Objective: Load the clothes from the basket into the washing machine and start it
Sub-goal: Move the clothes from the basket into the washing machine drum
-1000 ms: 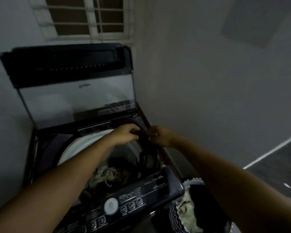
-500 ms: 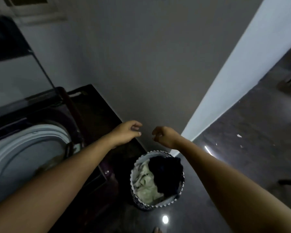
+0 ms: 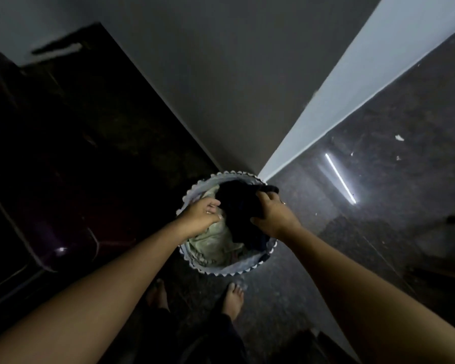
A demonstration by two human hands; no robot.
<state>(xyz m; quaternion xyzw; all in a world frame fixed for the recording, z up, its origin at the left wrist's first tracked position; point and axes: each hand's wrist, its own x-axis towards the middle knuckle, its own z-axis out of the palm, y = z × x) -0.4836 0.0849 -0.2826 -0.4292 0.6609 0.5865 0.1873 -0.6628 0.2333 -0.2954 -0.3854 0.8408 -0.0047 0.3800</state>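
A round laundry basket [image 3: 237,270] with a zigzag-patterned rim stands on the dark floor in front of my feet. A dark garment [image 3: 238,206] lies on top of a pale green cloth [image 3: 210,244] inside it. My right hand [image 3: 273,214] grips the dark garment at its right side. My left hand [image 3: 201,215] reaches into the basket at the garment's left edge, fingers curled on the clothes. The dark side of the washing machine [image 3: 63,158] fills the left of the view; its drum is out of sight.
A grey wall [image 3: 234,74] runs behind the basket, meeting a pale skirting strip [image 3: 352,82] on the right. Glossy dark floor [image 3: 378,206] with light reflections spreads to the right. My bare feet [image 3: 233,298] stand just short of the basket.
My view swung from the open washer down to the basket. Both hands dropped from beside the machine into the basket and closed on the clothes.
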